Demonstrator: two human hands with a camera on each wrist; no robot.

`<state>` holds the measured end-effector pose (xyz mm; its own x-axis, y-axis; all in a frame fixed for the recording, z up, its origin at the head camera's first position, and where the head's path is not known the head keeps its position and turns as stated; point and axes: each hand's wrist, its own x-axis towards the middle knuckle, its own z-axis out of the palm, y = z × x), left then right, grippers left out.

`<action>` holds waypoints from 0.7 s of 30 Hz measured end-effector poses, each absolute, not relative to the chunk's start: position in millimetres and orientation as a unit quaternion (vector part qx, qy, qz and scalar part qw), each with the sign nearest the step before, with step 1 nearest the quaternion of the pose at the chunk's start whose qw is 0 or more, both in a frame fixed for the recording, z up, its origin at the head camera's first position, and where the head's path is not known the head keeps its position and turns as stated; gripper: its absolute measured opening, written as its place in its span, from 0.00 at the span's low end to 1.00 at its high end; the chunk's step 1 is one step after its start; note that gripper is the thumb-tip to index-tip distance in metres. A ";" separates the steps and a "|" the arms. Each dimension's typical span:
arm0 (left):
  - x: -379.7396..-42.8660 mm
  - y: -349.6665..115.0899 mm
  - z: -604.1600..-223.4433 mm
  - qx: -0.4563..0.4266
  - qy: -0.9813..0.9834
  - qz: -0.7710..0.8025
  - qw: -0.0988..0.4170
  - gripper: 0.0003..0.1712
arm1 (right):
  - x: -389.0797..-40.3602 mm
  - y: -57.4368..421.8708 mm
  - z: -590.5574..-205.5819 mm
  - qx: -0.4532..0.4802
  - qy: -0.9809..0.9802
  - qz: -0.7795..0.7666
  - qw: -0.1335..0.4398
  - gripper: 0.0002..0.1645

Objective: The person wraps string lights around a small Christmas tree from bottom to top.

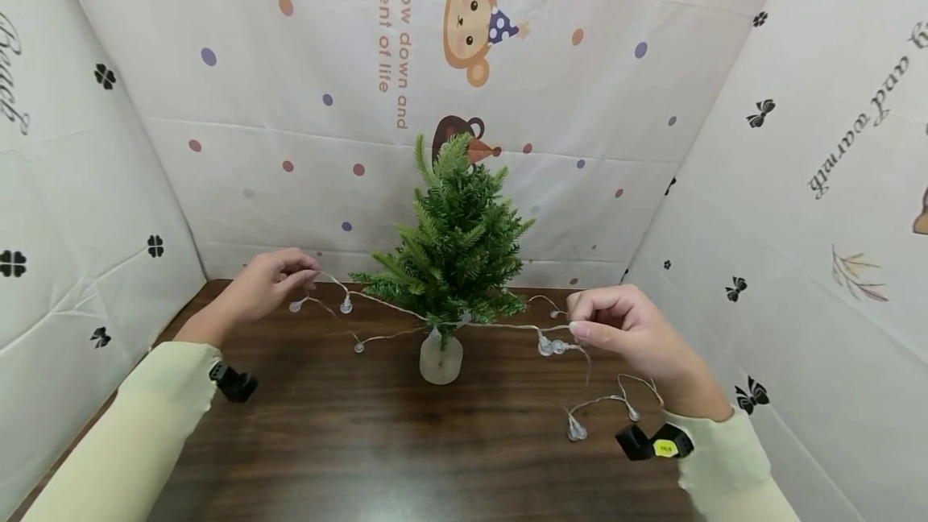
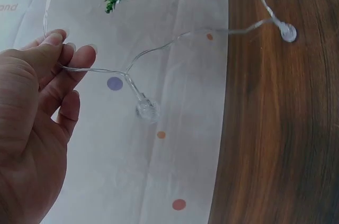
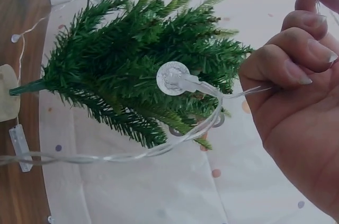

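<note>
A small green artificial Christmas tree (image 1: 467,252) stands upright on a pale round base (image 1: 441,361). Across the front of its lower branches runs a string of fairy lights (image 1: 500,325) with clear wire and round clear bulbs. To the tree's left, my left hand (image 1: 271,284) pinches the wire between thumb and fingertips; a bulb (image 2: 148,110) dangles just beyond them in the left wrist view. My right hand (image 1: 627,329) pinches the other side of the wire at the tree's right. Close to its fingers, a bulb (image 3: 173,78) overlaps the tree in the right wrist view.
More of the light string, with a bulb (image 1: 576,428), trails over the brown wooden table (image 1: 348,441) at the right. Printed white cloth (image 1: 254,87) rises behind the tree and at both sides. A clear rectangular piece (image 3: 21,147) shows near the tree base.
</note>
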<state>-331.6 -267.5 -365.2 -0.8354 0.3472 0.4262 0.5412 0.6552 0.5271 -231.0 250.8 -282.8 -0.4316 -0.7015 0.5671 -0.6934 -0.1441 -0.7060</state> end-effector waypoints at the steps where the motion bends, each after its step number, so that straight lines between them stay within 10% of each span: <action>1: -332.3 -266.4 -364.2 -0.245 -0.897 -0.337 0.145 0.08 | -230.8 250.5 -281.2 -0.536 0.653 -0.535 0.003 0.19; 21: -335.9 -263.5 -350.3 -0.229 -0.900 -0.341 0.144 0.10 | -225.5 241.4 -264.9 -0.598 0.601 -0.530 0.003 0.19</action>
